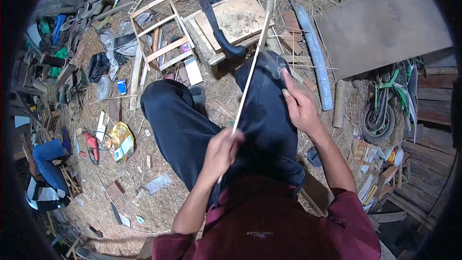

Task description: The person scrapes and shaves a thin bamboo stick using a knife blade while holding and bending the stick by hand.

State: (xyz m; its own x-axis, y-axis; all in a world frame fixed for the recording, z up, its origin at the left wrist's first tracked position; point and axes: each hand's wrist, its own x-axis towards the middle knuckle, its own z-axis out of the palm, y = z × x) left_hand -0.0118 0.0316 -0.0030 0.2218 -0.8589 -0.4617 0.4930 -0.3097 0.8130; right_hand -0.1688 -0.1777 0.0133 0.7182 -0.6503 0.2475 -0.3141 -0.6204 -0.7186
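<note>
Left hand (222, 153): fingers closed around a long wooden strip (249, 86). The strip extends forward and slightly rightward from this hand, above the trousers (180, 110); its short tail end projects behind the hand. Right hand (302, 108): positioned forward and to the right of the left hand, apart from the strip, fingers partly curled. A blurred item adjoins its fingertips; grip cannot be told. Forward of the left hand, a black-handled machete (220, 37) lies on a wooden platform (243, 13)
</note>
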